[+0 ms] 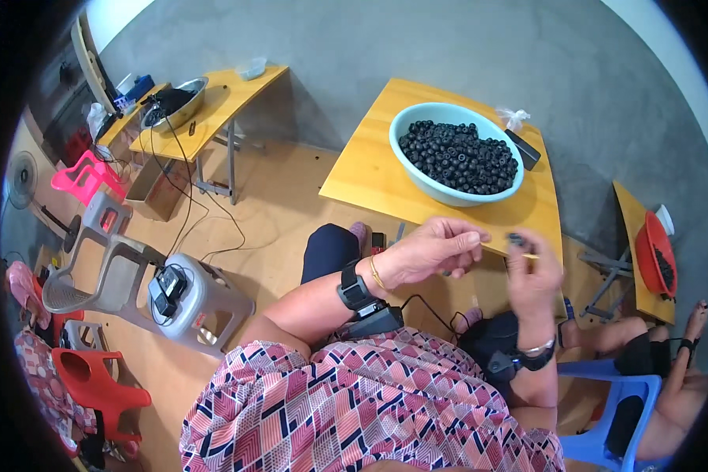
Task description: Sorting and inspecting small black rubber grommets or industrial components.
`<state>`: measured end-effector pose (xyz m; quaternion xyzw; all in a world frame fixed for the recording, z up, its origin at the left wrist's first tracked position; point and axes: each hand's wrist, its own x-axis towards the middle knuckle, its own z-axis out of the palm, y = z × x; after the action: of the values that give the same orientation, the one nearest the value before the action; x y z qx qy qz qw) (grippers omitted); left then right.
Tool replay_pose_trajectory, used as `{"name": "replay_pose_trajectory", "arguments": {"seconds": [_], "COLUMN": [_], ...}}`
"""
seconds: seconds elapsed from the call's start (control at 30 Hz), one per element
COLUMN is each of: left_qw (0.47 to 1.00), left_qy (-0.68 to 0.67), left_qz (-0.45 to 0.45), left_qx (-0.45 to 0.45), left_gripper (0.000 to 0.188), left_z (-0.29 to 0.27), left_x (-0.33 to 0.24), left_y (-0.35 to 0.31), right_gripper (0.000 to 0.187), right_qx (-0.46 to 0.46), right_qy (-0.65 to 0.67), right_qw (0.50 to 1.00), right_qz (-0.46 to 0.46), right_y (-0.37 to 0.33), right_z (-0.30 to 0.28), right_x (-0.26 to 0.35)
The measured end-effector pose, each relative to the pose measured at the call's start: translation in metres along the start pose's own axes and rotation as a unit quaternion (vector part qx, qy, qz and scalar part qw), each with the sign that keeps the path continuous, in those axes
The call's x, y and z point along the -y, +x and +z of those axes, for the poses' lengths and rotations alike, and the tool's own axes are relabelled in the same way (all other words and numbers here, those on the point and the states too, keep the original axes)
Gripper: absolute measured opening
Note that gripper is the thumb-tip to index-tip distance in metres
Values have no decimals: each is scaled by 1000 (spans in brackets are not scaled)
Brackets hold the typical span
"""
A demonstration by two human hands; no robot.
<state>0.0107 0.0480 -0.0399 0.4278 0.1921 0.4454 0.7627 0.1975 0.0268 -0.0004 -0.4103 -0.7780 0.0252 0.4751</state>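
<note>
In front of me, a light blue basin (446,194) stands on a yellow wooden table (362,169), heaped with small black ring-shaped parts (458,157). My left hand (440,250) hovers off the table's near edge, thumb and fingers pinched together. A small dark spot shows under those fingers, too little to name. To its right, my right hand (536,271) is raised with a small black part (515,238) between thumb and fingertips. Something thin and yellow shows by the same fingers; its kind is unclear. The two hands are apart.
Behind the basin lie a black flat object (524,149) and a clear plastic bag (514,118). A grey stool (212,303) with black devices is at left. Further right, a person sits near a blue chair (617,401) and a red basin (651,256). Cables cross the floor.
</note>
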Motion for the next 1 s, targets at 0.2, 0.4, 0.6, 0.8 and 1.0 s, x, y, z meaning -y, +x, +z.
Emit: {"name": "replay_pose_trajectory", "arguments": {"seconds": [0.2, 0.4, 0.6, 0.8, 1.0], "left_qw": [887, 807, 665, 585, 556], "left_qy": [361, 518, 681, 806, 824], "left_qz": [201, 184, 258, 50, 26], "left_qx": [-204, -215, -164, -79, -105], "left_gripper": [18, 14, 13, 19, 13], "left_z": [-59, -68, -79, -80, -79], "left_x": [-18, -43, -55, -56, -54], "left_y": [28, 71, 138, 177, 186], "right_gripper": [23, 34, 28, 19, 17], "right_qx": [-275, -220, -232, -242, -233], "right_qy": [-165, -279, -157, 6, 58], "right_qw": [921, 874, 906, 891, 898], "right_qz": [219, 332, 317, 384, 368], "right_y": [-33, -107, -97, -101, -85], "right_z": [-91, -97, -89, -94, -90], "right_x": [-157, -258, -228, -221, -186]}}
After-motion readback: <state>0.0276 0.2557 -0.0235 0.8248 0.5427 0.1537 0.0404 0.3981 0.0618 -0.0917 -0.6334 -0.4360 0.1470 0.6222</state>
